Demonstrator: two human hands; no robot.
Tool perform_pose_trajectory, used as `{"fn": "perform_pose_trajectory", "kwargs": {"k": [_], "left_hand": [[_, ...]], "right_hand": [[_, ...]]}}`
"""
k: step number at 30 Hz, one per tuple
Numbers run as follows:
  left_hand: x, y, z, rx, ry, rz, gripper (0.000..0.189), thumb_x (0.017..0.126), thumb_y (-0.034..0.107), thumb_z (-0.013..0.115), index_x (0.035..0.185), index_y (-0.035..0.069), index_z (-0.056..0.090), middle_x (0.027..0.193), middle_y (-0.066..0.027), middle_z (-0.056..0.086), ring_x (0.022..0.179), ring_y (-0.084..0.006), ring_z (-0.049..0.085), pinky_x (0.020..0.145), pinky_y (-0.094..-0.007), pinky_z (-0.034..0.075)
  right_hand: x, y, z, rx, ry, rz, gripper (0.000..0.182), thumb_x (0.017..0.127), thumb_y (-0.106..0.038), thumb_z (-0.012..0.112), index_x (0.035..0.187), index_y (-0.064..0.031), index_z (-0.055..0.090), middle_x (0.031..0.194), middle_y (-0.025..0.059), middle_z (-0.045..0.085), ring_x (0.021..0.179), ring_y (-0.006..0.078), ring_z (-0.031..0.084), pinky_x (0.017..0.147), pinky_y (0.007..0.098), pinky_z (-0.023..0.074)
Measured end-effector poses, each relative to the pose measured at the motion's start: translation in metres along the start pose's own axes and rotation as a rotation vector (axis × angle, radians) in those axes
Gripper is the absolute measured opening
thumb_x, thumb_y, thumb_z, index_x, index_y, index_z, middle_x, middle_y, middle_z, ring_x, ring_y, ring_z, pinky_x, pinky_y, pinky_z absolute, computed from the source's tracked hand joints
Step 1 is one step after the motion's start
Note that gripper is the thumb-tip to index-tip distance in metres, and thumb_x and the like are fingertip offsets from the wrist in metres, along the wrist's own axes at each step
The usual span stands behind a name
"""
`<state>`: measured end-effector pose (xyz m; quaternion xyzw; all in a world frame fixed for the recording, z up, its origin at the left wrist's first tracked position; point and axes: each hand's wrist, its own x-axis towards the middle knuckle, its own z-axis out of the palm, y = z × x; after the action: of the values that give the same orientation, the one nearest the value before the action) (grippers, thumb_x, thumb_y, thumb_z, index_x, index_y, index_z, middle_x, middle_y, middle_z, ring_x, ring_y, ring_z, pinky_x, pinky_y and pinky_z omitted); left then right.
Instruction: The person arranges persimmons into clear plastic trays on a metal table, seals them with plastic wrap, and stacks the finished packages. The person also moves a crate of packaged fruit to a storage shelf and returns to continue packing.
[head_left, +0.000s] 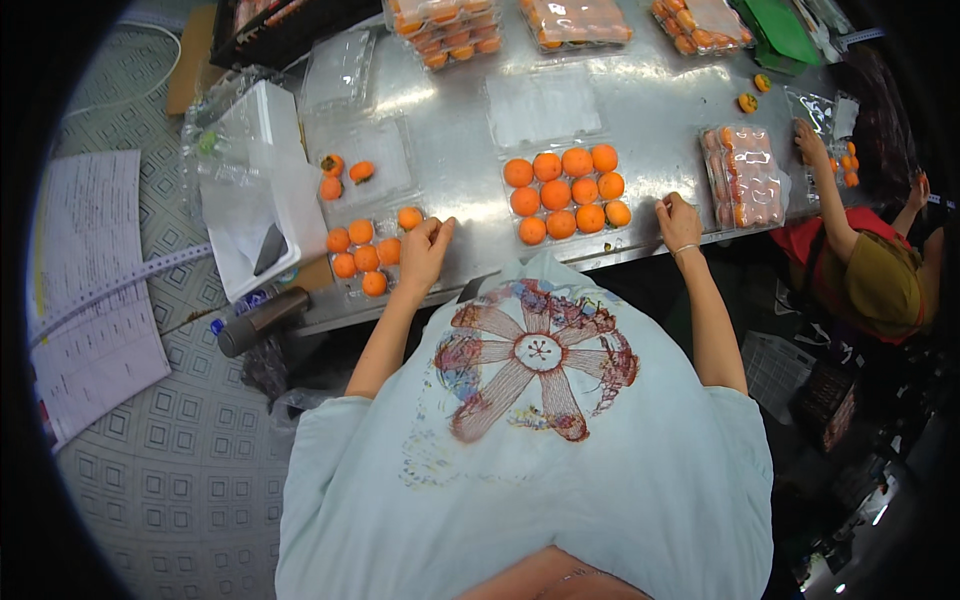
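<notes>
A full clear plastic clamshell tray (496, 196) of orange persimmons (556, 195) lies before me, its lid (544, 112) folded back flat. To the left is a partly filled clamshell with several persimmons (366, 258) in its base and a few more (361, 172) on its lid (386, 154). My left hand (424, 253) is loosely curled at that tray's right side, close to a persimmon (410, 218); nothing shows in its fingers. At the table's front edge, right of the full tray, my right hand (680, 222) rests with curled fingers and no visible object.
Closed packs of persimmons (744, 176) sit right and along the back (576, 24) of the metal table (457, 124). A white foam box (289, 157) and dark bottle (262, 322) stand left. At far right, another person's hand (808, 142) reaches over the table.
</notes>
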<state>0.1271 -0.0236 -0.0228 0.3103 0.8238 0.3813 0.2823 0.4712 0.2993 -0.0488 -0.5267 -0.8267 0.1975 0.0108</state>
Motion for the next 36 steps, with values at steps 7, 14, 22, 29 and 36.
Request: {"fn": "perform_pose_trajectory", "kwargs": {"k": [7,14,22,29,36], "left_hand": [[-0.012,-0.001,-0.002,-0.041,-0.112,0.017,0.027,0.097,0.023,0.060,0.088,-0.002,0.062,0.067,-0.0032,0.055,0.060,-0.0100,0.050,0.056,-0.0279,0.042],[-0.015,0.012,-0.010,0.043,-0.207,0.075,0.022,0.093,0.023,0.060,0.093,0.001,0.064,0.079,-0.0165,0.064,0.070,-0.0321,0.061,0.063,-0.0409,0.046],[0.000,0.008,-0.011,0.003,-0.255,0.019,0.021,0.094,0.021,0.059,0.094,0.000,0.063,0.077,-0.0153,0.064,0.068,-0.0295,0.061,0.063,-0.0392,0.045],[0.032,0.059,-0.013,-0.433,-0.395,-0.083,0.029,0.101,0.026,0.054,0.114,0.001,0.062,0.089,-0.0047,0.064,0.076,-0.0119,0.060,0.067,-0.0260,0.049],[0.045,0.164,-0.012,-0.672,-0.592,0.008,0.046,0.099,0.035,0.056,0.131,0.003,0.053,0.095,-0.0066,0.065,0.078,-0.0129,0.062,0.068,-0.0268,0.051]], "right_hand": [[0.020,-0.098,-0.003,0.139,0.085,-0.492,0.049,0.080,-0.020,0.073,0.125,-0.0069,0.058,0.126,0.0127,0.060,0.117,0.0333,0.053,0.100,0.0407,0.0441],[0.045,-0.144,0.017,-0.149,-0.065,-0.550,0.060,0.078,-0.022,0.077,0.132,-0.0068,0.055,0.140,0.0121,0.052,0.134,0.0324,0.043,0.110,0.0449,0.0360],[0.048,-0.145,0.013,-0.107,-0.001,-0.576,0.054,0.073,-0.026,0.081,0.120,-0.0061,0.064,0.130,0.0132,0.061,0.129,0.0315,0.048,0.108,0.0449,0.0379],[0.018,-0.189,-0.039,0.454,-0.023,-0.422,0.049,0.072,-0.020,0.080,0.115,-0.0016,0.065,0.106,0.0142,0.066,0.090,0.0274,0.068,0.078,0.0354,0.0577],[-0.034,-0.249,-0.105,0.683,-0.095,-0.536,0.048,0.073,-0.015,0.078,0.116,-0.0007,0.064,0.099,0.0127,0.064,0.089,0.0240,0.068,0.072,0.0327,0.0613]]}}
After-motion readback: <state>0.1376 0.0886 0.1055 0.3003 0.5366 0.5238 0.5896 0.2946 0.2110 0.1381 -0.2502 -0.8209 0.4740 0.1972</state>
